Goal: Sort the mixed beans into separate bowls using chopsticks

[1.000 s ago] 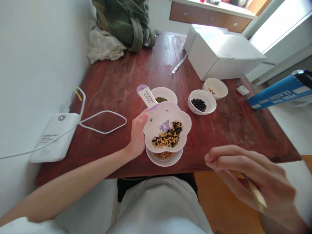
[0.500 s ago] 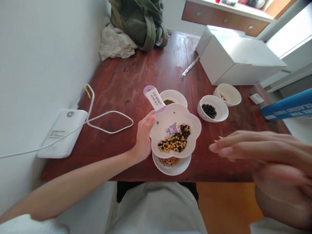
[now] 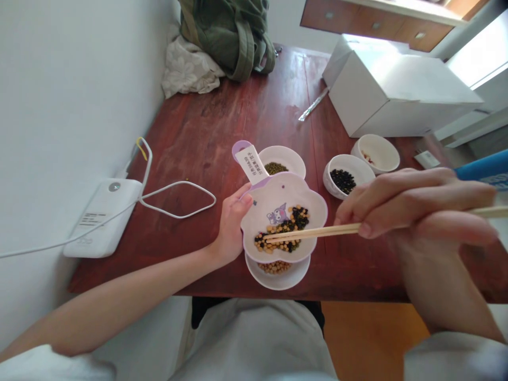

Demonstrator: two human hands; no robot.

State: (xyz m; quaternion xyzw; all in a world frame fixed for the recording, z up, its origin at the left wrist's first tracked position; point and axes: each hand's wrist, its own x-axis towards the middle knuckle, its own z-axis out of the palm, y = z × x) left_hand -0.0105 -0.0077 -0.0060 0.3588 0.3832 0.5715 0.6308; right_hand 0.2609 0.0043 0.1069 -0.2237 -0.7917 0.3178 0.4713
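My left hand (image 3: pixel 233 222) is closed on the left edge of a flower-shaped bowl (image 3: pixel 262 197) with a purple rim and a labelled handle. Mixed yellow, black and green beans (image 3: pixel 299 217) lie in it. A pair of wooden chopsticks (image 3: pixel 329 230) is in my closed right hand (image 3: pixel 416 206), with the tips among the beans at the bowl's left side. Partly under the flower bowl, a white dish of yellow beans (image 3: pixel 275 267) shows at the near side and a dish of green beans (image 3: pixel 277 168) at the far side.
To the right stand a bowl of black beans (image 3: pixel 342 181) and another white bowl (image 3: pixel 381 153) with a few pale pieces. A white box (image 3: pixel 400 90), a green bag (image 3: pixel 226 37), a power bank (image 3: pixel 103 217) with its cable, and a blue object (image 3: pixel 484 166) are around the table.
My right hand has come left and up from the table's right side, bringing the chopsticks over the flower bowl with their tips in the beans. My left hand keeps its hold.
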